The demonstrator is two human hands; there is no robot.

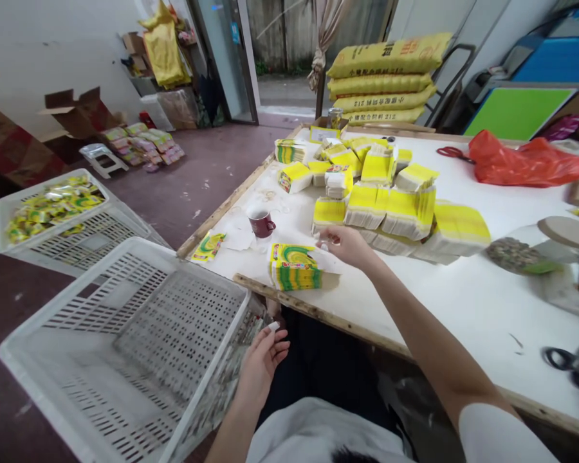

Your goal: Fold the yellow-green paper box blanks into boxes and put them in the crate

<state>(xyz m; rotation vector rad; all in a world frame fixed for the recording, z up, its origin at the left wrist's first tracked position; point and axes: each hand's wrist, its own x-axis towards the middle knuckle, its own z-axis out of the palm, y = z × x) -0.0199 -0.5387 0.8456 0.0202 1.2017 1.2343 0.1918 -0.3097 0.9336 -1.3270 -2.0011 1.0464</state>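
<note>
My right hand [348, 246] reaches over the white table [463, 302], fingers curled, just right of a stack of yellow-green packets [294, 266] near the table's front edge. Whether it pinches anything I cannot make out. My left hand [264, 359] hangs below the table edge by my lap, fingers loosely apart and holding nothing, next to the rim of an empty white plastic crate [139, 347]. Behind the right hand lie large piles of yellow-white packet bundles [400, 206].
A maroon cup [261, 222] and a loose packet [208, 247] sit at the table's left edge. A second crate [53, 215] holds packets. A red bag [525, 161], red scissors [451, 153], black scissors [572, 368] and stacked yellow sacks [386, 80] are around.
</note>
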